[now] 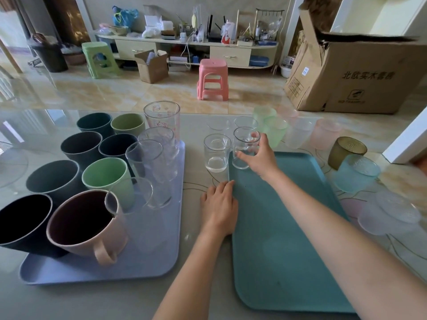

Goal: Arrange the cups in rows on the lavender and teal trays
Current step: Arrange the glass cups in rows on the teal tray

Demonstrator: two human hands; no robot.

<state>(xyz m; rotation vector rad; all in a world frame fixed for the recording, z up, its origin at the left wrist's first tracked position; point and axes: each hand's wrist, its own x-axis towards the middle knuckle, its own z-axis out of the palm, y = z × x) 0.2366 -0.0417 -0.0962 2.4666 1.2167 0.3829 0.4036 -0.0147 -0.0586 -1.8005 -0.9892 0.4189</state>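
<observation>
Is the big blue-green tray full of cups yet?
No, nearly bare. The teal tray carries just one clear glass at its far corner, gripped by the right hand.

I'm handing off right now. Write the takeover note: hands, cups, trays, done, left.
Right hand grips a clear glass at the far left corner of the teal tray; whether it has touched down I can't tell.
Left hand rests flat on the table, fingers on the teal tray's left edge.
Done: lavender tray holds rows of mugs and clear glasses.
Left: the teal tray is otherwise bare. More clear glasses stand beyond it, and frosted cups and an amber cup on the table to its right.
</observation>
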